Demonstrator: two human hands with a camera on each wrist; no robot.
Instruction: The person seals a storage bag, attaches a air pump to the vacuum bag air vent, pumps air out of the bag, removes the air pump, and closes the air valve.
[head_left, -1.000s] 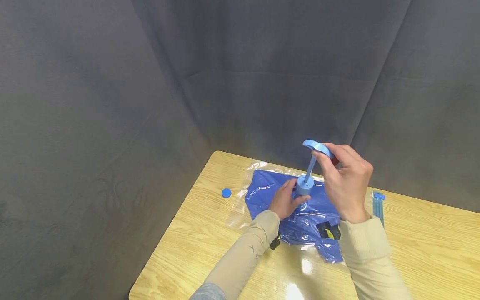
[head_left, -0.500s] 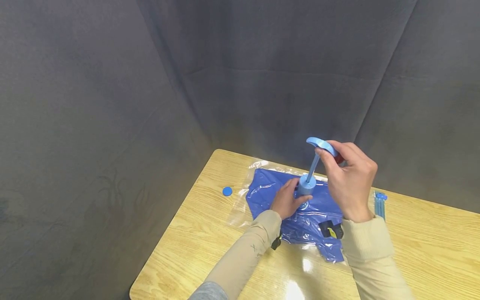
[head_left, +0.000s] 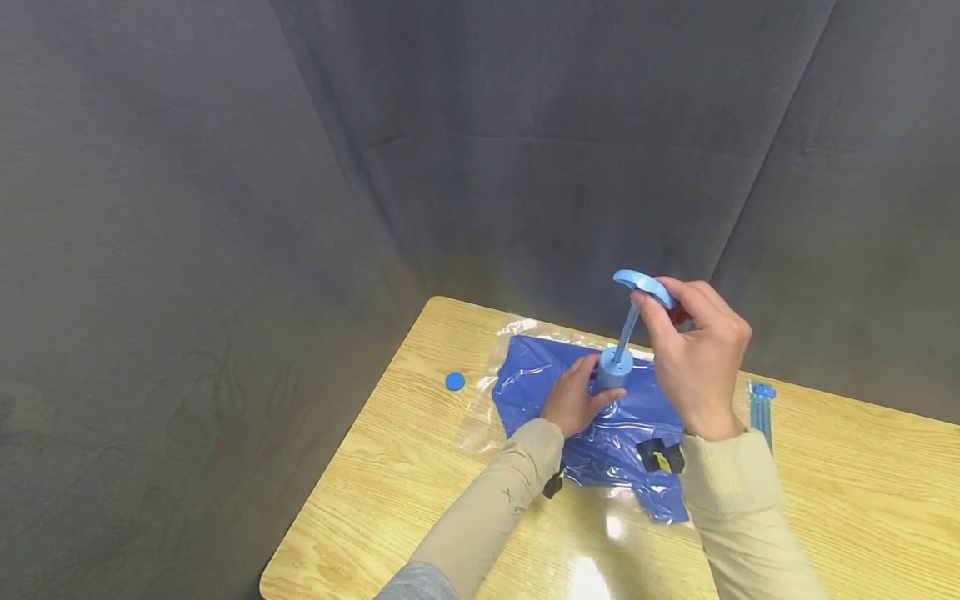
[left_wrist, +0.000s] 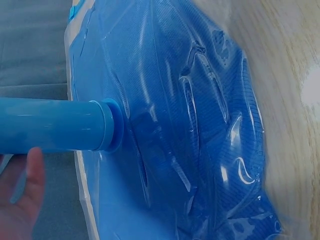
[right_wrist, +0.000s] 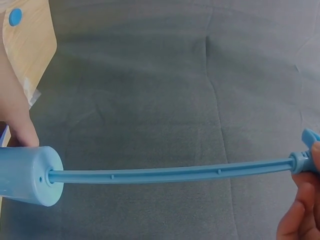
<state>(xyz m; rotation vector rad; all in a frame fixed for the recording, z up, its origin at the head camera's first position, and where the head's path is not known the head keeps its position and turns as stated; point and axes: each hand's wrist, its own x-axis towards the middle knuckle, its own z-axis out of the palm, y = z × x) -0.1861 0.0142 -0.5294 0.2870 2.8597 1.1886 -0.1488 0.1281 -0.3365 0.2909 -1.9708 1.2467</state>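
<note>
A light blue hand pump (head_left: 612, 371) stands on a clear plastic vacuum bag (head_left: 487, 408) with blue cloth (left_wrist: 165, 120) packed inside. My left hand (head_left: 573, 400) grips the pump's barrel (left_wrist: 50, 125) low down, thumb on the near side and fingers round the far side. Its foot meets the bag in the left wrist view. With my right hand (head_left: 701, 354) I hold the pump's curved handle (head_left: 643, 286) between thumb and fingers. The thin rod (right_wrist: 170, 175) is drawn far out of the barrel and bends slightly.
On the wooden table (head_left: 390, 442) lies a small round blue cap (head_left: 455, 381), left of the bag. A narrow clear packet with blue strips (head_left: 761, 408) lies to the right, partly behind the right sleeve. A grey curtain (head_left: 525, 167) hangs behind the table.
In the first half second, both hands and the pump shift slightly right in the head view, along with the table. Since then almost nothing differs; the rod stays drawn out.
</note>
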